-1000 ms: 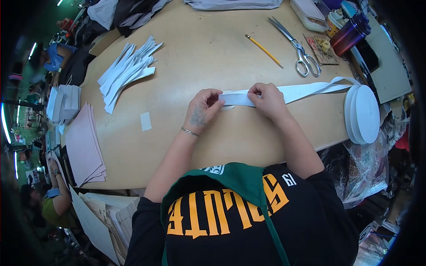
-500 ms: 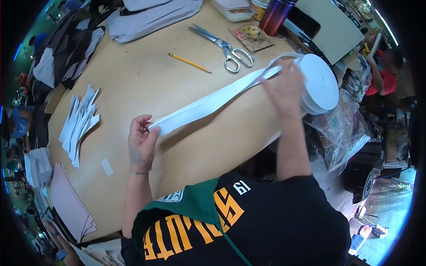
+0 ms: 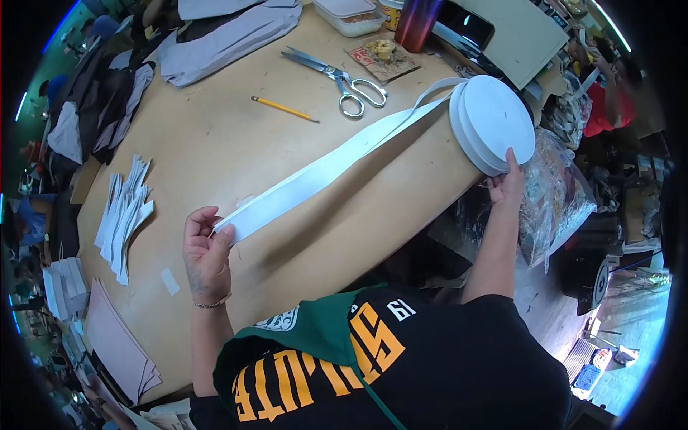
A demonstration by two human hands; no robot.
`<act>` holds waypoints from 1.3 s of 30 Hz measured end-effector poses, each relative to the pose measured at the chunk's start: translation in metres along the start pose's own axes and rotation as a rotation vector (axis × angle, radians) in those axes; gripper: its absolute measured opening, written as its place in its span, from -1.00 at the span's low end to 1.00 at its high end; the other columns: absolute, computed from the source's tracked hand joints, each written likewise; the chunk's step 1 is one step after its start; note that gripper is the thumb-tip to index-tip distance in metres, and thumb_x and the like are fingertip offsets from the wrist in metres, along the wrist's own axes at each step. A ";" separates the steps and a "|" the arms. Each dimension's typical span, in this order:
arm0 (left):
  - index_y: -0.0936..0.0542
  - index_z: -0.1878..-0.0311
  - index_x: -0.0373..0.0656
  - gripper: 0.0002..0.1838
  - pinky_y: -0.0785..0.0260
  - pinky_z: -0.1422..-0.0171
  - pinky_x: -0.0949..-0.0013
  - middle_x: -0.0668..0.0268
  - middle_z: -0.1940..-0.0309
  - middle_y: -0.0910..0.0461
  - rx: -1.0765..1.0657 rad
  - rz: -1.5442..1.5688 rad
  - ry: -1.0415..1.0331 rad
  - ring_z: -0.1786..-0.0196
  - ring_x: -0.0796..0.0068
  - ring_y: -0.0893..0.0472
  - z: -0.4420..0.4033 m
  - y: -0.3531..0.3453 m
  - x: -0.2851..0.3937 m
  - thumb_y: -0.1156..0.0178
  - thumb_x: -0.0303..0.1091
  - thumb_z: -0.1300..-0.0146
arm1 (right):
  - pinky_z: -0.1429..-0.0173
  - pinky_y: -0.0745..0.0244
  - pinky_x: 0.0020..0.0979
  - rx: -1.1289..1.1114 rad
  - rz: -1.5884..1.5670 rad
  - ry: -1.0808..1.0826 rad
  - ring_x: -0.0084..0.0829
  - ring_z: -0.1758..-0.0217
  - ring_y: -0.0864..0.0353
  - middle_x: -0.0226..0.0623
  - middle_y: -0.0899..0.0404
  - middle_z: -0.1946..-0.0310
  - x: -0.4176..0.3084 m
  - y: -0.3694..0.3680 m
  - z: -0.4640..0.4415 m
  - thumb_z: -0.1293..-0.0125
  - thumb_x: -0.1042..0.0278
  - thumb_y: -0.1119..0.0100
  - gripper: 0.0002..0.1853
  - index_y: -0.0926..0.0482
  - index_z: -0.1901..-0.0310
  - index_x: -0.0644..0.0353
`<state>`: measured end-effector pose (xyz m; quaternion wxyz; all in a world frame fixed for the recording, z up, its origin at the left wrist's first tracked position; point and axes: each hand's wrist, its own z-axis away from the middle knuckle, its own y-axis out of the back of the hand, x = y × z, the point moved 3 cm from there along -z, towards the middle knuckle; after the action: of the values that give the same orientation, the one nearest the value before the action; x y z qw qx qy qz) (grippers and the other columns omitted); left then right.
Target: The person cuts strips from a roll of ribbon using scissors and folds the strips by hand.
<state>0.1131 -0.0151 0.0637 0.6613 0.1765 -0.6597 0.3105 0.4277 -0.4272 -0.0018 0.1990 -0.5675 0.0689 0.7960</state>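
Note:
My left hand (image 3: 208, 251) pinches the free end of a white strip (image 3: 308, 180) between thumb and fingers, above the lower left part of the table. The strip runs up to the right, in what looks like two layers, to white rolls (image 3: 499, 120) stacked at the table's right edge. My right hand (image 3: 507, 183) is at the lower rim of the rolls, its thumb on the top one and its other fingers partly hidden under the edge. Scissors (image 3: 337, 77) and a yellow pencil (image 3: 285, 110) lie beyond the strip.
Cut white strips (image 3: 123, 218) lie in a pile at the left, near a small white piece (image 3: 170, 282) and pink sheets (image 3: 118, 344). Folded grey cloth (image 3: 226, 43), a food container (image 3: 351, 17) and a bottle (image 3: 417, 23) stand at the back. A person in red (image 3: 605, 107) is at the far right.
My left hand has drawn the strip's end down to the left, away from the rolls. My right hand has let go of the strip and moved to the rolls. The view has turned right.

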 end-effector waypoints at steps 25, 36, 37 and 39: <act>-0.35 -0.04 -0.19 -0.60 -0.37 0.28 0.62 0.34 0.31 -0.53 0.260 0.096 0.226 0.36 0.63 -0.50 0.093 0.150 -0.046 -0.18 -0.60 -0.13 | -0.22 -0.34 -0.36 -0.182 0.422 0.166 -0.32 -0.08 -0.51 -0.30 -0.54 -0.01 -0.066 0.019 -0.150 -0.16 0.23 -0.33 -0.43 -0.38 -0.17 0.25; -0.33 -0.09 -0.20 -0.56 -0.39 0.03 0.46 0.31 0.18 -0.47 0.292 0.129 0.257 0.15 0.53 -0.50 0.097 0.152 -0.049 -0.14 -0.63 -0.13 | -0.02 -0.45 -0.38 0.063 1.216 0.725 -0.36 0.07 -0.58 -0.19 -0.62 0.12 -0.070 0.072 -0.249 -0.26 0.12 -0.22 -0.52 -0.50 -0.05 0.35; -0.33 -0.08 -0.19 -0.57 -0.40 0.05 0.46 0.32 0.20 -0.46 0.304 0.108 0.249 0.16 0.52 -0.50 0.095 0.148 -0.046 -0.15 -0.61 -0.14 | -0.07 -0.44 -0.39 0.143 1.197 0.869 -0.36 0.03 -0.57 -0.17 -0.61 0.08 -0.081 0.045 -0.203 -0.27 0.16 -0.20 -0.55 -0.51 -0.05 0.36; -0.36 -0.08 -0.20 -0.58 -0.40 0.08 0.53 0.35 0.22 -0.45 0.293 0.042 0.246 0.17 0.60 -0.48 0.094 0.148 -0.038 -0.20 -0.59 -0.13 | -0.09 -0.44 -0.38 0.053 0.968 1.101 -0.37 0.02 -0.58 -0.13 -0.61 0.09 -0.090 -0.041 -0.054 -0.30 0.25 -0.17 -0.64 -0.54 -0.01 0.33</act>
<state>-0.0519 0.0279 0.0066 0.6976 0.2175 -0.5252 0.4362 0.5164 -0.4294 0.0683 -0.2247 -0.7863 0.4210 0.3924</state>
